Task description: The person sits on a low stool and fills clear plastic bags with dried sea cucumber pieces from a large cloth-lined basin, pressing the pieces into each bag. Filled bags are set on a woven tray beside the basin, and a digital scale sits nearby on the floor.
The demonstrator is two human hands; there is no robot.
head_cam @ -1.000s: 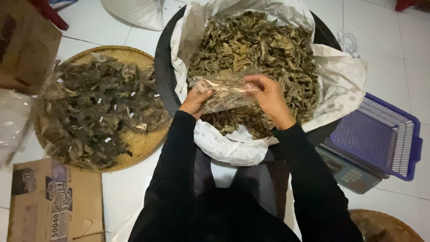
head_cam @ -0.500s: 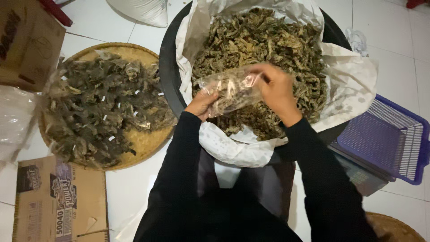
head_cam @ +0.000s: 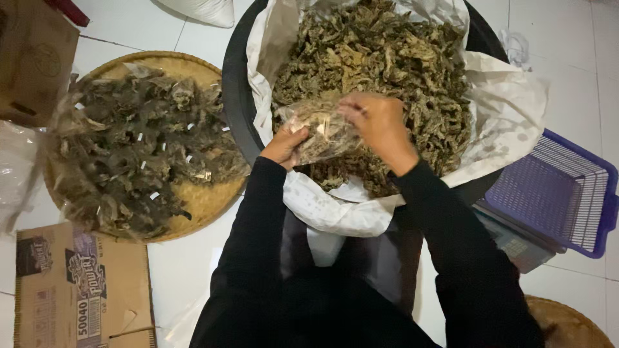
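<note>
Head view, looking straight down. Left hand (head_cam: 284,145) grips the lower left edge of a small clear plastic bag (head_cam: 320,132), fingers curled under it; right hand (head_cam: 380,125) is closed over the bag's upper right end, fingers pinching the film. The bag is partly filled with dried brown-green crisps and is held just above the big heap of the same crisps (head_cam: 387,64). That heap sits in a white paper liner (head_cam: 503,109) spread inside a large black tub (head_cam: 235,96), directly in front of the person, whose black sleeves (head_cam: 258,219) run up from the lower edge. Left of the tub, touching its rim: a round woven bamboo tray (head_cam: 206,200) piled with filled clear packets (head_cam: 135,154) of the same dark crisps. Further left, a brown cardboard box (head_cam: 32,64) at the upper corner and a flattened printed carton (head_cam: 84,290) at the lower corner. Right of the tub: a purple plastic mesh basket (head_cam: 561,193) resting on the white tiled floor (head_cam: 580,51). Edge of a second woven tray (head_cam: 567,319) shows at lower right.
</note>
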